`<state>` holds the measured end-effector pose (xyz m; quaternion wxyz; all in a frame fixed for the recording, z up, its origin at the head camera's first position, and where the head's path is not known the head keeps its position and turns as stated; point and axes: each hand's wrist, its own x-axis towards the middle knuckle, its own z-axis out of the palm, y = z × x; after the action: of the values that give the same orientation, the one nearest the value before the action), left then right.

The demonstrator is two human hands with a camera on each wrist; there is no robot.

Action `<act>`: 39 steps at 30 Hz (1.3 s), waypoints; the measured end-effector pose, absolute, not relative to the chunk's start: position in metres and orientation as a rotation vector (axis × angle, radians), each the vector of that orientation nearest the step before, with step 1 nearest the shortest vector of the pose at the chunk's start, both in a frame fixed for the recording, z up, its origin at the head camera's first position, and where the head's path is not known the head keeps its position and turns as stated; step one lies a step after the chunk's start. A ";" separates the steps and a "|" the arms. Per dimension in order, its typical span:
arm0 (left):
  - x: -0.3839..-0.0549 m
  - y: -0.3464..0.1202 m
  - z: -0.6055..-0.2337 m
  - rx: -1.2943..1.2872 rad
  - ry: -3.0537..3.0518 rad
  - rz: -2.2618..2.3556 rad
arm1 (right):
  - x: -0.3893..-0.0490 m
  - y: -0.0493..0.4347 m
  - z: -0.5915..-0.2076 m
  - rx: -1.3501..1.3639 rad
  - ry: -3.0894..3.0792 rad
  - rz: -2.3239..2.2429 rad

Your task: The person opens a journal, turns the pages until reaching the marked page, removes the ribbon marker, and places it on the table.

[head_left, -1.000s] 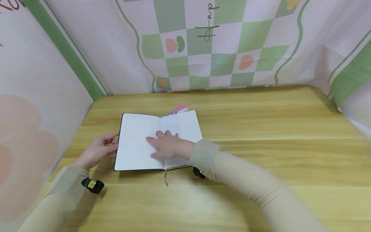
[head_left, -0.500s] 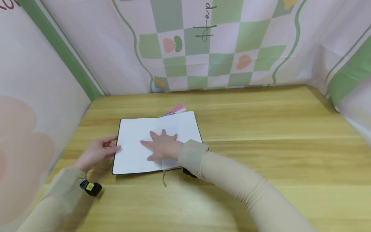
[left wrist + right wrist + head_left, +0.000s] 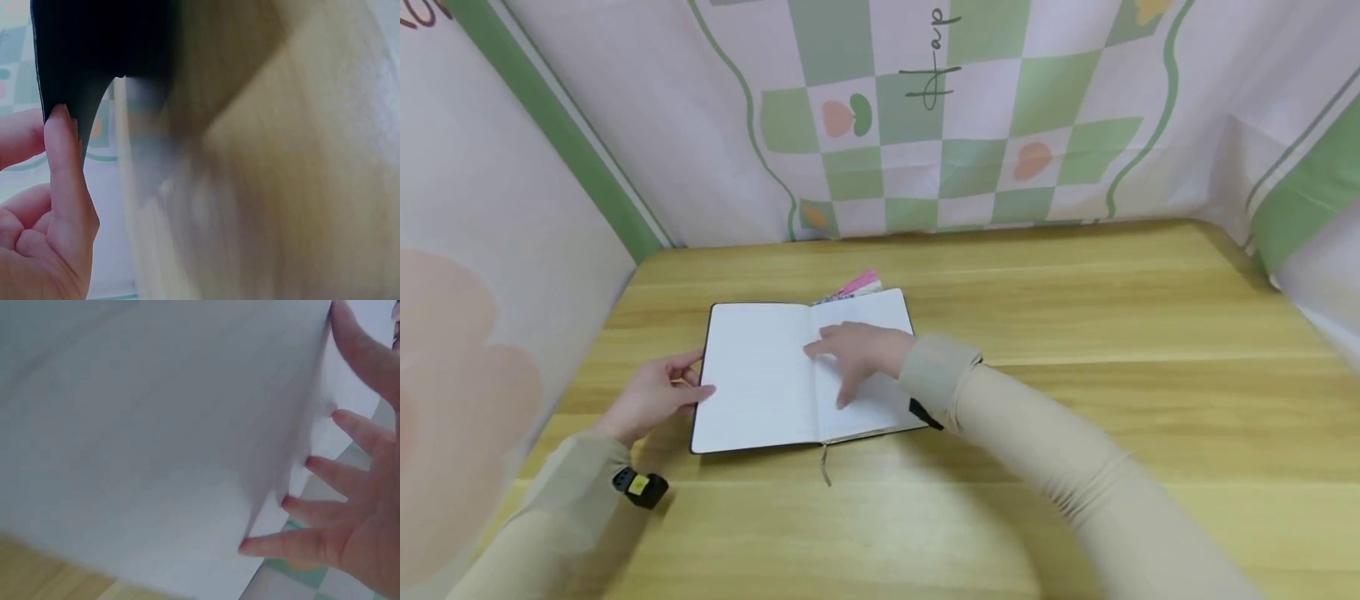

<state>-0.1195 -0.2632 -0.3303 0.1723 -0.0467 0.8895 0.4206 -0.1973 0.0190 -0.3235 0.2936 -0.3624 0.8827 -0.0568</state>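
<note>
An open notebook (image 3: 758,379) with blank white pages and a dark cover lies on the wooden table. At its left edge my left hand (image 3: 651,396) pinches the cover and pages, thumb on the page side. In the left wrist view the dark cover (image 3: 94,44) stands between the thumb and fingers of that hand. Over the right page is my right hand (image 3: 867,350), fingers spread toward the centre fold. The right wrist view shows its fingertips (image 3: 284,501) touching the paper along the crease. A ribbon bookmark (image 3: 825,465) hangs out below the spine.
Behind the notebook, a pink and white patterned item (image 3: 859,285) pokes out from under its top edge. Wood-grain table (image 3: 1112,375) extends to the right. Printed cloth (image 3: 910,167) hangs at the back and both sides.
My right hand pressed leftward across the fold onto the left page, then came back right over the right page. The notebook's left side has tilted lower, with my left hand still at its edge.
</note>
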 end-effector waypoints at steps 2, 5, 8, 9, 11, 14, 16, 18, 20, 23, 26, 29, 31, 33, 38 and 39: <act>-0.119 -0.263 -0.330 -0.137 2.528 1.187 | -0.203 0.028 -0.325 -0.950 2.370 -0.138; -0.119 -0.262 -0.330 -0.136 2.535 1.188 | -0.213 0.041 -0.327 -0.923 2.401 -0.144; -0.119 -0.262 -0.329 -0.133 2.535 1.192 | -0.222 0.050 -0.329 -0.900 2.417 -0.175; -0.118 -0.261 -0.329 -0.133 2.533 1.192 | -0.225 0.052 -0.329 -0.897 2.421 -0.177; -0.118 -0.261 -0.329 -0.133 2.526 1.195 | -0.230 0.056 -0.330 -0.887 2.433 -0.173; -0.118 -0.261 -0.329 -0.133 2.522 1.205 | -0.238 0.060 -0.332 -0.883 2.462 -0.147; -0.118 -0.261 -0.329 -0.125 2.522 1.217 | -0.242 0.060 -0.332 -0.864 2.479 -0.140; -0.118 -0.261 -0.329 -0.121 2.520 1.228 | -0.244 0.059 -0.332 -0.836 2.486 -0.150; -0.117 -0.261 -0.330 -0.118 2.513 1.238 | -0.246 0.058 -0.332 -0.815 2.497 -0.141; -0.116 -0.261 -0.330 -0.114 2.506 1.245 | -0.249 0.055 -0.333 -0.781 2.516 -0.124; -0.116 -0.261 -0.329 -0.106 2.515 1.242 | -0.251 0.053 -0.332 -0.761 2.543 -0.082; -0.116 -0.262 -0.328 -0.110 2.516 1.241 | -0.252 0.052 -0.331 -0.733 2.570 -0.051; -0.115 -0.262 -0.328 -0.115 2.510 1.242 | -0.251 0.051 -0.331 -0.718 2.583 -0.040; -0.115 -0.262 -0.328 -0.127 2.501 1.246 | -0.250 0.049 -0.330 -0.713 2.598 -0.034; -0.115 -0.261 -0.328 -0.135 2.504 1.235 | -0.246 0.049 -0.329 -0.725 2.654 0.016; -0.116 -0.261 -0.328 -0.134 2.505 1.231 | -0.246 0.049 -0.329 -0.730 2.667 0.023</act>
<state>-0.1156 -0.2608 -0.3284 0.1725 -0.0473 0.8830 0.4339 -0.2459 0.0492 -0.3290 0.1872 -0.2594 0.9474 0.0081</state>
